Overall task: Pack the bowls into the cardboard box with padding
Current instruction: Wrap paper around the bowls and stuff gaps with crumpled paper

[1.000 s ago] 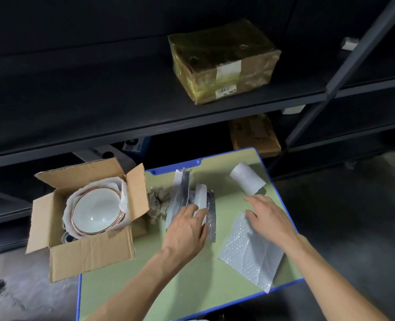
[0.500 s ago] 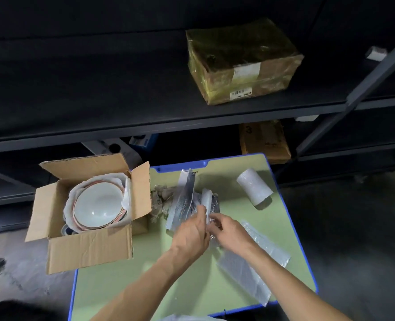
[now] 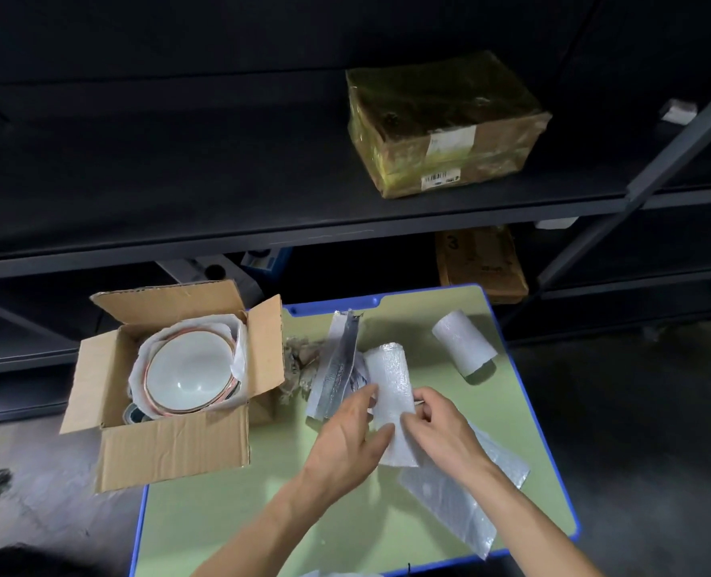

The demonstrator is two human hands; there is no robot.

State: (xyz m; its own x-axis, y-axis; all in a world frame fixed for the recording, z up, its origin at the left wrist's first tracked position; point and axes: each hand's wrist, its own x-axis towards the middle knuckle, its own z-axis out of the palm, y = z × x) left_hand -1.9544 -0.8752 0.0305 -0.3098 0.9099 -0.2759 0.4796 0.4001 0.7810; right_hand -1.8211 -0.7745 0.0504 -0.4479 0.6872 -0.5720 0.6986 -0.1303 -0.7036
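An open cardboard box (image 3: 170, 451) sits at the table's left edge. Inside it lie stacked white bowls (image 3: 189, 374) with copper rims, wrapped in white foam padding (image 3: 241, 347). At the table's middle, my left hand (image 3: 347, 435) and my right hand (image 3: 441, 431) both hold a white bubble-wrap sheet (image 3: 391, 385), the left gripping its left edge, the right pinching its right edge. Silver foil-backed padding pieces (image 3: 337, 368) stand just behind my left hand.
The green table (image 3: 345, 522) has a blue rim. A rolled bubble-wrap piece (image 3: 464, 347) lies at its back right, a flat bubble-wrap sheet (image 3: 462, 493) at the right front, crumpled brown paper (image 3: 299, 360) beside the box. Dark shelving behind holds a taped parcel (image 3: 445, 122).
My right hand left the flat sheet on the right and came to the middle. Both hands now hold a white bubble-wrap sheet lifted from the padding pile.
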